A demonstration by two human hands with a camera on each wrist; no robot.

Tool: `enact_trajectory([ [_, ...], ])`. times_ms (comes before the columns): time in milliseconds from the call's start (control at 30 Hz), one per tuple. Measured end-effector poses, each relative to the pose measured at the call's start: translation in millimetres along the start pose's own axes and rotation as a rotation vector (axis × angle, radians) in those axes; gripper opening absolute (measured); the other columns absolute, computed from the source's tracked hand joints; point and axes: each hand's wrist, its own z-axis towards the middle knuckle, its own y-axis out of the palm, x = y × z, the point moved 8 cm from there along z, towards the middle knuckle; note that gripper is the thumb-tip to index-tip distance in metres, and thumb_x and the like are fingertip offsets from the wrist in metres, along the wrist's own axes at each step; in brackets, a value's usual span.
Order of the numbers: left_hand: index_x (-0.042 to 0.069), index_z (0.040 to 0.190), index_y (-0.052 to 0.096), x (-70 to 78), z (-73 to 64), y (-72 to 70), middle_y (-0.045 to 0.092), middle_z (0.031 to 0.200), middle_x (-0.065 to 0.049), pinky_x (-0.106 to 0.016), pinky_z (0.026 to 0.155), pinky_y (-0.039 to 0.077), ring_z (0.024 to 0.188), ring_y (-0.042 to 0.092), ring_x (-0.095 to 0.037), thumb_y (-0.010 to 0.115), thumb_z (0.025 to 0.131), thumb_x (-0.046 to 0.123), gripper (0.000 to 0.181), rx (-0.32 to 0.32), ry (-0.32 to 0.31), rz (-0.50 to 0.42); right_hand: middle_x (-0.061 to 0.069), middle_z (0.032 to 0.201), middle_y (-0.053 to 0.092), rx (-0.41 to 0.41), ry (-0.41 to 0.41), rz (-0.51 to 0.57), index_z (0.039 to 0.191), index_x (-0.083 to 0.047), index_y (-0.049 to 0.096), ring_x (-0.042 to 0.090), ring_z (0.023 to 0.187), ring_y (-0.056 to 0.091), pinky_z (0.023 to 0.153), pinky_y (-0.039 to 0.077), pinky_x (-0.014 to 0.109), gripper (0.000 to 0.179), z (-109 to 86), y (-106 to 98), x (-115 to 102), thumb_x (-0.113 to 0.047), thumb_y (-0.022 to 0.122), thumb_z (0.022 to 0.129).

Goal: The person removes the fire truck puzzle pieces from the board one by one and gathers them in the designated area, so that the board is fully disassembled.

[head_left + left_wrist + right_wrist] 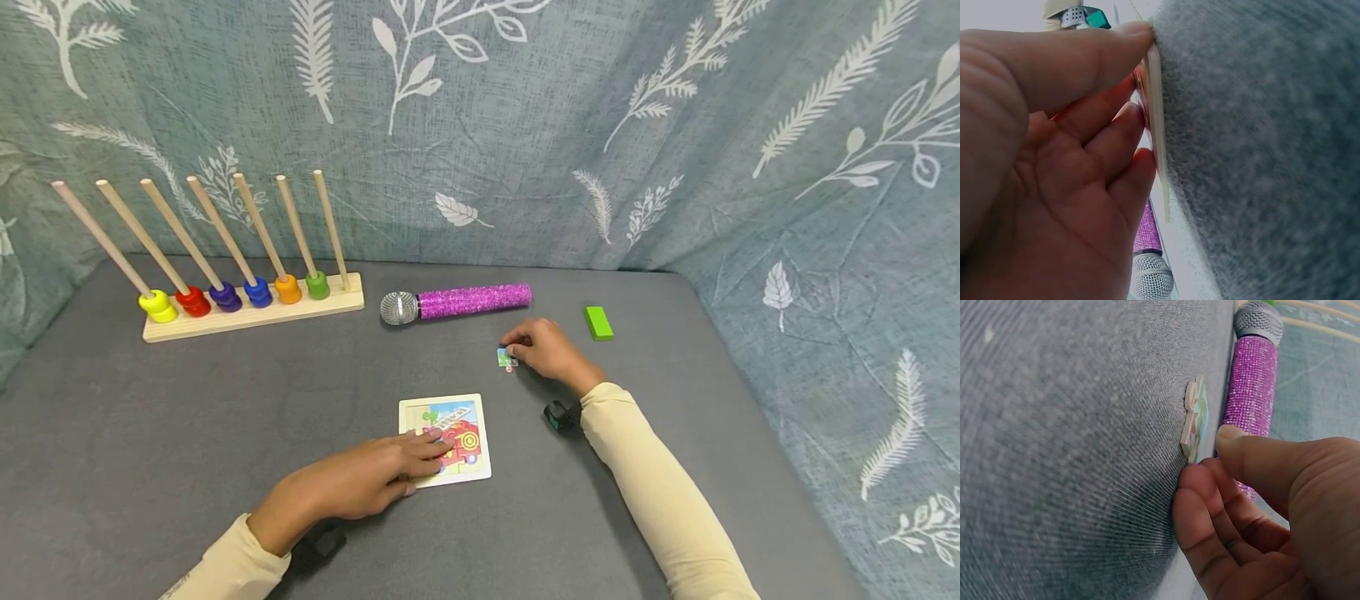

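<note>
My left hand (367, 473) rests on a small wooden jigsaw puzzle (471, 457) with a red vehicle picture and a pale frame. Its fingers lie across the picture, the thumb at the near edge; in the left wrist view the fingertips meet the thin wooden frame (1157, 106). Farther right, my right hand (550, 350) reaches down beside a loose puzzle piece (506, 358) on the table. In the right wrist view this piece (1195, 419) lies flat, fingertips right at its near end, with the thumb held apart from the fingers.
Behind the puzzle lies a microphone (472, 302) with a glittery purple handle. A green block (598, 323) sits at the back right. At the back left stands a wooden peg rack (255, 314) with coloured rings on tall rods. A patterned curtain (525, 167) hangs behind the grey table (187, 433).
</note>
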Motion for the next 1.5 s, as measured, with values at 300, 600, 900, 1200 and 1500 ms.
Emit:
enact_trajectory([
  [300,0.003,0.134,0.058,-2.4,1.5,-0.2,0.047,0.146,-0.008,-0.05,0.105,0.039,0.135,0.04,-0.031,0.059,0.092,-0.003,0.043,0.0,-0.003,-0.01,0.014,0.101,0.07,0.024,0.017,0.017,0.108,0.005,0.071,0.023,0.092,0.065,0.081,0.053,0.035,0.018,-2.5,-8.5,-8.1,-0.003,0.065,0.092],
  [600,0.004,0.14,0.052,-2.6,-0.2,-1.2,0.047,0.146,-0.01,-0.052,0.104,0.039,0.135,0.041,-0.032,0.061,0.091,-0.002,0.05,-0.004,-0.012,-0.014,0.005,0.092,0.071,-0.046,-0.057,0.052,0.107,-0.002,0.074,0.011,0.072,0.06,0.062,0.049,0.025,0.018,-9.3,2.0,-34.2,-0.008,0.067,0.092],
  [900,0.004,0.141,0.052,-1.6,0.7,-2.0,0.046,0.147,-0.01,-0.053,0.105,0.038,0.135,0.04,-0.032,0.059,0.092,-0.003,0.049,-0.022,-0.019,-0.031,0.004,0.092,0.071,-0.077,-0.144,0.091,0.102,-0.001,0.075,0.009,0.073,0.055,0.063,0.048,0.024,0.014,-17.2,11.0,-51.7,-0.006,0.068,0.09],
  [1200,0.004,0.139,0.054,-2.3,0.8,-0.3,0.046,0.147,-0.009,-0.053,0.105,0.037,0.136,0.039,-0.032,0.058,0.092,-0.002,0.047,-0.033,-0.03,-0.034,0.004,0.094,0.071,-0.118,-0.167,0.104,0.102,-0.002,0.075,0.008,0.078,0.058,0.068,0.05,0.022,0.014,-21.5,22.4,-62.9,-0.006,0.067,0.091],
  [1500,0.003,0.139,0.053,-3.4,1.4,1.0,0.046,0.147,-0.008,-0.051,0.106,0.037,0.137,0.038,-0.03,0.06,0.092,-0.002,0.048,-0.034,-0.036,-0.037,0.005,0.096,0.071,-0.161,-0.201,0.115,0.103,-0.001,0.075,0.004,0.076,0.056,0.066,0.049,0.019,0.015,-24.4,34.1,-76.9,-0.005,0.066,0.091],
])
